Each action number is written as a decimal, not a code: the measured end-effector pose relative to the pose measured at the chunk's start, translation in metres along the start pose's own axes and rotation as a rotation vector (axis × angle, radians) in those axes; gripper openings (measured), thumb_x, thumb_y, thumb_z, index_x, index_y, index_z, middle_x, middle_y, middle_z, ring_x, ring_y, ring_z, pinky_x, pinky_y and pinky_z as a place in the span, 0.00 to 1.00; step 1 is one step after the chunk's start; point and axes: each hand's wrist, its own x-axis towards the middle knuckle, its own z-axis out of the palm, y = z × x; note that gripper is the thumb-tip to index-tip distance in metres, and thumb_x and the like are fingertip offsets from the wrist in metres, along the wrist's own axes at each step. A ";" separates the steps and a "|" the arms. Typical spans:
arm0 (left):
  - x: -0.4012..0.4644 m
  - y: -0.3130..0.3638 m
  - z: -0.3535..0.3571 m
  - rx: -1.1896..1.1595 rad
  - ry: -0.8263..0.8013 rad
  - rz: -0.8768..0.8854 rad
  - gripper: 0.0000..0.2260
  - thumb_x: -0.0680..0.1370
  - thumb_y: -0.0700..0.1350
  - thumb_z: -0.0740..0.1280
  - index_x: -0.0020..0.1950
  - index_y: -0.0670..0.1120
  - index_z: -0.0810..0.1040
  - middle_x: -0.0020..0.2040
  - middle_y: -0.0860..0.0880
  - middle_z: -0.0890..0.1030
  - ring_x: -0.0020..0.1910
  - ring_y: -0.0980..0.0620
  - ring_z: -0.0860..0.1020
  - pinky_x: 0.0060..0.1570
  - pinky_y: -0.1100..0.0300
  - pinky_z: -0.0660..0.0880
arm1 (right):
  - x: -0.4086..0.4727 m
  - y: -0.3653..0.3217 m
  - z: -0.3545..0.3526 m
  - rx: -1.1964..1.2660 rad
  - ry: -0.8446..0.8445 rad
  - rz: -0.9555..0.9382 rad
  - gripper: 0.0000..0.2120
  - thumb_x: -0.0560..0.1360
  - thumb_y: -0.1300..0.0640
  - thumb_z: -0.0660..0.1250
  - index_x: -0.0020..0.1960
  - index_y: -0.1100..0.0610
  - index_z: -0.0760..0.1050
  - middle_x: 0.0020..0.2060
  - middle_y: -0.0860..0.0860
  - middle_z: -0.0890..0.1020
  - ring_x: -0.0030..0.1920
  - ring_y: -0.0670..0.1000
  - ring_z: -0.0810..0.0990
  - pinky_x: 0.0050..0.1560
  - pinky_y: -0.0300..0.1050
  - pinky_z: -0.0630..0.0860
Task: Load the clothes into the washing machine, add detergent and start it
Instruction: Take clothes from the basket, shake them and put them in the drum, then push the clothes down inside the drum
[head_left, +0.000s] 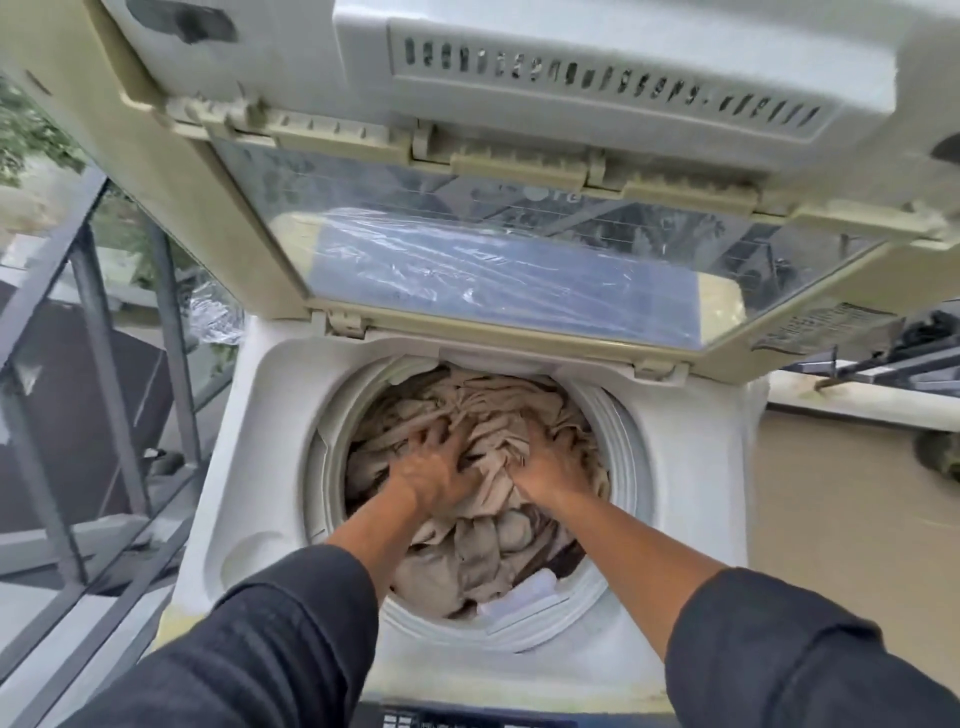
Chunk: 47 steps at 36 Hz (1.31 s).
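Now, head view. Clothes (470, 525) heaped in drum (621, 431), directly under both hands. Left hand (435, 470) flat, fingers spread, pressing down. Right hand (551, 462) on the bunched cloth; fingers partly buried, grip cannot be told. Lid (498, 270) propped open behind. Control panel (467, 719) nearest the body. No detergent visible.

Daylight is coming in, outdoor balcony-like spot. Grey metal railing (98, 364) with glass panels is running along the left, greenery (31, 135) showing beyond it. Dark box-like object (78, 415) is sitting behind the railing. Beige wall (841, 519) is standing on the right, pale ledge (852, 410) topping it, dark metal bars (893, 364) lying above.
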 end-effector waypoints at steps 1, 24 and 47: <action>-0.004 0.003 -0.001 0.026 -0.009 0.003 0.37 0.79 0.70 0.57 0.82 0.67 0.40 0.86 0.53 0.43 0.83 0.37 0.50 0.77 0.30 0.54 | -0.001 0.000 -0.001 -0.016 0.028 -0.015 0.42 0.76 0.35 0.64 0.81 0.33 0.42 0.76 0.63 0.58 0.72 0.69 0.68 0.70 0.59 0.73; -0.052 0.000 0.010 -0.693 0.130 0.092 0.09 0.77 0.54 0.67 0.42 0.50 0.79 0.38 0.48 0.81 0.41 0.47 0.82 0.42 0.58 0.71 | -0.066 0.007 -0.015 -0.018 0.008 -0.143 0.13 0.76 0.43 0.61 0.51 0.49 0.79 0.51 0.49 0.84 0.53 0.55 0.83 0.52 0.48 0.79; -0.084 0.060 -0.088 -2.092 -0.002 0.018 0.19 0.86 0.50 0.60 0.75 0.43 0.68 0.79 0.45 0.67 0.75 0.42 0.69 0.69 0.45 0.72 | -0.065 -0.060 -0.078 1.685 -0.162 0.062 0.08 0.81 0.52 0.66 0.58 0.54 0.76 0.62 0.57 0.80 0.63 0.57 0.77 0.56 0.53 0.76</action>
